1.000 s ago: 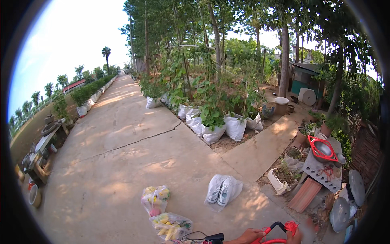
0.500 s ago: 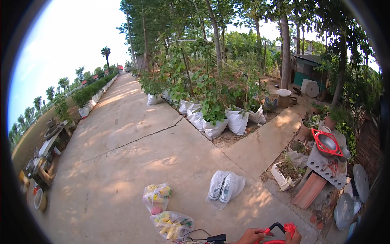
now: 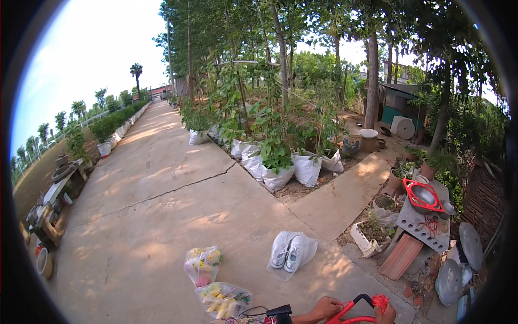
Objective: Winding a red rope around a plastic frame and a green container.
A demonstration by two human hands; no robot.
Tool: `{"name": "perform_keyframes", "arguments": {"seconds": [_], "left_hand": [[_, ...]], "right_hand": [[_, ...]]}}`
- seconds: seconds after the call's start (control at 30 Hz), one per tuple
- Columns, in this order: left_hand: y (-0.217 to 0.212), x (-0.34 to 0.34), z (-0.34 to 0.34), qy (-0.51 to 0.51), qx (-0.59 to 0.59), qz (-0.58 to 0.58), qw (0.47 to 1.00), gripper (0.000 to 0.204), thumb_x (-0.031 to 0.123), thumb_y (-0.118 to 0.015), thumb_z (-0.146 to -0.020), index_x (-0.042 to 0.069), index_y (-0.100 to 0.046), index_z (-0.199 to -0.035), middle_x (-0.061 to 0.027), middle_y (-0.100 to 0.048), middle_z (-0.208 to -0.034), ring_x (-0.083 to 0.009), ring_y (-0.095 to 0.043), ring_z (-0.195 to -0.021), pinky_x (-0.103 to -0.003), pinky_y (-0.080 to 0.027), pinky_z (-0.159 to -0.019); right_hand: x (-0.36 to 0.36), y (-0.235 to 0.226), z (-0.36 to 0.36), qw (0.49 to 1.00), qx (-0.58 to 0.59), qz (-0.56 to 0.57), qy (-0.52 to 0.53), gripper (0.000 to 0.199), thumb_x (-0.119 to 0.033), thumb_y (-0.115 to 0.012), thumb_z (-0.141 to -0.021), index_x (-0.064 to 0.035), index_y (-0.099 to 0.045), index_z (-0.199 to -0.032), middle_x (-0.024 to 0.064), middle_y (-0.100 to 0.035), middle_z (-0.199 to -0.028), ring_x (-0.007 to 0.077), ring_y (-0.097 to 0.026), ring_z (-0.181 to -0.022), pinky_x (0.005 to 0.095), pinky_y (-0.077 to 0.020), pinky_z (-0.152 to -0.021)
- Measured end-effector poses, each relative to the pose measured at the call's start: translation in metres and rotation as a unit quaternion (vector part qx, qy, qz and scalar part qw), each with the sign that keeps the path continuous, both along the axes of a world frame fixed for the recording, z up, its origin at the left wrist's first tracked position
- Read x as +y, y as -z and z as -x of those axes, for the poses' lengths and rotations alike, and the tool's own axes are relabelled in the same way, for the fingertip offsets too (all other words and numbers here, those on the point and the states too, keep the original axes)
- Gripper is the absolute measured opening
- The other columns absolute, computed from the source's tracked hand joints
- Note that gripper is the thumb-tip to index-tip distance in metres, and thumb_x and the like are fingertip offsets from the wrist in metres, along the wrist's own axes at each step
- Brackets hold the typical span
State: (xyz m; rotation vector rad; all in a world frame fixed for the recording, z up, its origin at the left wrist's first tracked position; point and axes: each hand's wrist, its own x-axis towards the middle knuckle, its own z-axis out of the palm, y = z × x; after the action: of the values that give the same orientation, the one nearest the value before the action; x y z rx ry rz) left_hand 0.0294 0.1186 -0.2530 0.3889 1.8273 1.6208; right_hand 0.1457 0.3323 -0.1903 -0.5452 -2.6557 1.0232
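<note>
At the lower edge, my left hand (image 3: 327, 308) is closed with its fingertips on a red, tube-like frame (image 3: 346, 309), whose bent top section is black. My right hand (image 3: 386, 313) grips a crumpled red bundle (image 3: 381, 300) at the frame's right end. I cannot tell whether the bundle is cord or plastic, and the lower part of the frame is cut off. On the concrete ahead lies a clear bag with a pair of white shoes (image 3: 293, 252). Left of it are two clear bags of yellow things, an upper bag (image 3: 204, 263) and a lower bag (image 3: 222, 298).
White sacks with climbing plants (image 3: 278, 177) line the path. To the right, a perforated slab (image 3: 426, 216) bears a metal basin (image 3: 422, 196) in a red frame. Reddish ridged boards (image 3: 400, 257) and grey lids (image 3: 449, 282) lie nearby. A bench with clutter (image 3: 48, 210) stands left.
The view has shifted slightly, so the ground items sit a little further left. The red frame shows more above the lower edge, and my left hand has come up a little.
</note>
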Motion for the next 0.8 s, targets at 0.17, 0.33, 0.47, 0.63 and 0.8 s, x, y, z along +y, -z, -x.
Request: {"name": "perform_keyframes", "arguments": {"seconds": [0.17,0.33,0.47,0.63,0.8], "left_hand": [[-0.012,-0.007,0.002,-0.027,-0.107,-0.039,0.993,0.022,0.024,-0.063,-0.084,0.002,-0.068,-0.083,-0.0018,-0.061,-0.065,-0.0099,-0.054,-0.058,-0.025,-0.044,-0.052],[-0.041,-0.002,0.018,0.030,-0.075,-0.043,0.996,0.021,0.022,-0.062,-0.086,0.002,-0.068,-0.087,-0.0012,-0.061,-0.067,-0.0104,-0.056,-0.060,-0.026,-0.047,-0.056],[-0.047,0.022,0.004,0.129,-0.041,-0.137,0.981,0.016,0.014,-0.060,-0.088,0.002,-0.065,-0.096,-0.0033,-0.061,-0.079,-0.0146,-0.060,-0.076,-0.027,-0.049,-0.071],[-0.039,0.040,-0.008,0.143,0.407,-0.105,0.896,0.019,0.009,-0.056,-0.085,0.004,-0.064,-0.102,-0.0080,-0.060,-0.093,-0.0219,-0.060,-0.085,-0.032,-0.048,-0.077],[-0.015,0.018,0.000,-0.001,0.274,0.035,0.961,0.020,0.014,-0.058,-0.083,0.002,-0.064,-0.099,-0.0102,-0.062,-0.082,-0.0241,-0.060,-0.072,-0.035,-0.048,-0.067]], "right_hand": [[0.005,0.009,-0.006,0.999,0.003,0.036,0.004,0.039,-0.030,-0.053,-0.092,-0.0045,-0.057,-0.121,0.0161,-0.066,-0.108,0.0311,-0.062,-0.102,0.0356,-0.0466,-0.087],[0.007,0.018,-0.009,0.999,-0.030,0.007,0.016,0.038,-0.031,-0.050,-0.093,-0.0075,-0.058,-0.121,0.0144,-0.065,-0.110,0.0307,-0.061,-0.103,0.0359,-0.0469,-0.086],[0.002,0.011,-0.009,1.000,-0.020,0.017,0.001,0.037,-0.031,-0.049,-0.092,-0.0097,-0.059,-0.120,0.0140,-0.065,-0.109,0.0320,-0.061,-0.104,0.0373,-0.0468,-0.086],[0.008,0.022,-0.012,1.000,-0.031,-0.005,0.000,0.039,-0.035,-0.049,-0.091,-0.0091,-0.060,-0.118,0.0174,-0.066,-0.102,0.0367,-0.061,-0.098,0.0409,-0.0474,-0.083],[0.017,0.036,-0.018,0.999,-0.007,-0.032,0.018,0.040,-0.037,-0.054,-0.088,-0.0066,-0.061,-0.113,0.0220,-0.065,-0.097,0.0387,-0.062,-0.092,0.0439,-0.0480,-0.078]]}}
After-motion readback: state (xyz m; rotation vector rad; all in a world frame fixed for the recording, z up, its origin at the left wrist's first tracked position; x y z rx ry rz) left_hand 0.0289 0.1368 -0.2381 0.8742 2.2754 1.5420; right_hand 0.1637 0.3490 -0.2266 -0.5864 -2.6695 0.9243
